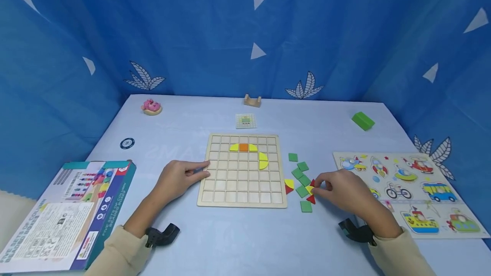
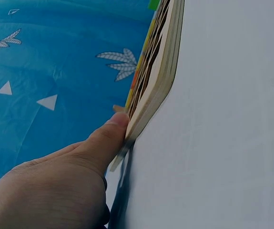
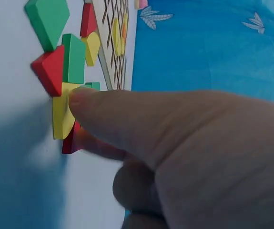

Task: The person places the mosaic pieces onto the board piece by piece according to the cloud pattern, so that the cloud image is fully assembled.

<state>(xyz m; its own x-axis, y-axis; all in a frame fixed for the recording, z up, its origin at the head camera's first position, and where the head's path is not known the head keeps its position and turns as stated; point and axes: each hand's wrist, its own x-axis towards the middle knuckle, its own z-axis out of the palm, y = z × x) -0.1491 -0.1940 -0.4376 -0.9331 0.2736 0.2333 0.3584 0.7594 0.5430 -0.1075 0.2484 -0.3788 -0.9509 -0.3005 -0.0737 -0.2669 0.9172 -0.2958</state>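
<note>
A wooden grid board (image 1: 230,186) lies in the middle of the table. An orange square (image 1: 243,147) sits in one of its cells, with yellow quarter-circle tiles (image 1: 263,165) beside it and lower right. My left hand (image 1: 178,179) touches the board's left edge, thumb and index finger extended. Right of the board, my right hand (image 1: 341,188) has its thumb and index finger on a yellow tile (image 3: 62,112) that lies against red triangles (image 3: 51,71) and a green tile (image 3: 73,58). Its other fingers curl under, partly hidden.
Several green squares (image 1: 293,157) lie right of the board. A pattern card (image 1: 245,121) and a wooden holder (image 1: 252,101) are behind it. A vehicle puzzle board (image 1: 399,178) and green block (image 1: 362,121) stand right; a box (image 1: 57,220), round chip (image 1: 127,143) and pink toy (image 1: 151,107) left.
</note>
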